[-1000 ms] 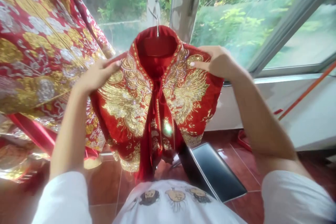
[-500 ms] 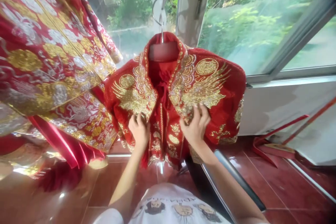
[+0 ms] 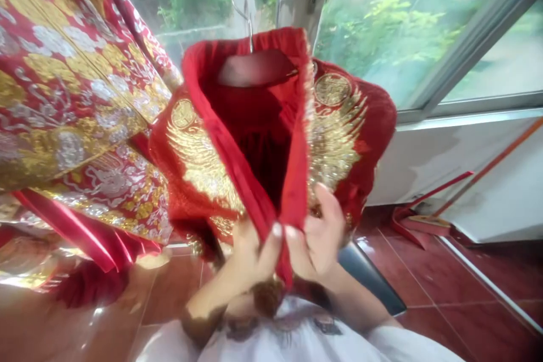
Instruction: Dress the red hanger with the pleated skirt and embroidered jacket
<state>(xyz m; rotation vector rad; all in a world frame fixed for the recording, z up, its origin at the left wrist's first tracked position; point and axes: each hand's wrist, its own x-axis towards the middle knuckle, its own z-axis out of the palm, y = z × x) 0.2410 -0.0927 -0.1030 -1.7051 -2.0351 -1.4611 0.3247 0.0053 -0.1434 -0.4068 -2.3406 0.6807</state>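
Observation:
A red jacket (image 3: pixel 348 124) with gold embroidery hangs in front of me on a hanger (image 3: pixel 254 69) with a metal hook. Its front edges are pulled towards me, so the dark red inside shows between them. My left hand (image 3: pixel 254 251) pinches one front edge, thumb on the inner side. Close beside it, my right hand (image 3: pixel 320 235) is closed on the other edge. The two edges come together between my thumbs. The jacket's lower front is mostly hidden behind my hands and forearms.
A large red garment with gold and silver embroidery (image 3: pixel 97 85) hangs at the left. Behind the jacket are windows (image 3: pixel 373 39) with a metal frame. A dustpan or broom-like red item (image 3: pixel 418 225) stands by the wall, right. A black panel (image 3: pixel 373 277) lies low behind my right arm.
Both hands have drawn the jacket's front edges towards me and closer together. The collar has opened wide and tilted, and its inside now shows.

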